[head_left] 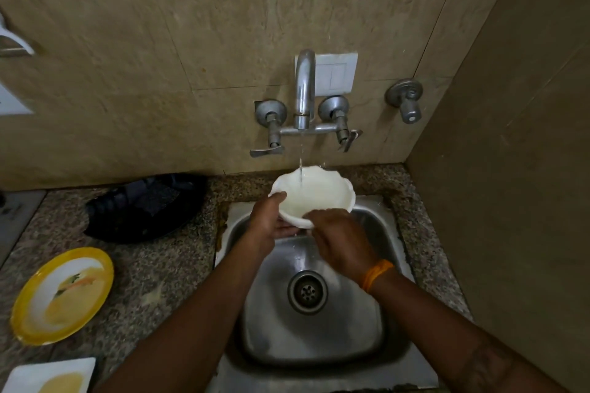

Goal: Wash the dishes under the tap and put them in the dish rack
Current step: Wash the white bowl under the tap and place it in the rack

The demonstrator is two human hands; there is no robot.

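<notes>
A white scalloped ceramic bowl (314, 196) sits under the chrome wall tap (304, 89), water running into it, above the steel sink (319, 322). The left hand (266, 220) grips its rim at 9 o'clock; the right hand (340, 238) pinches the rim at 5 o'clock. A yellow-rimmed round plate (62, 295) lies on the speckled granite bench (153, 281) at 9 o'clock from the sink.
</notes>
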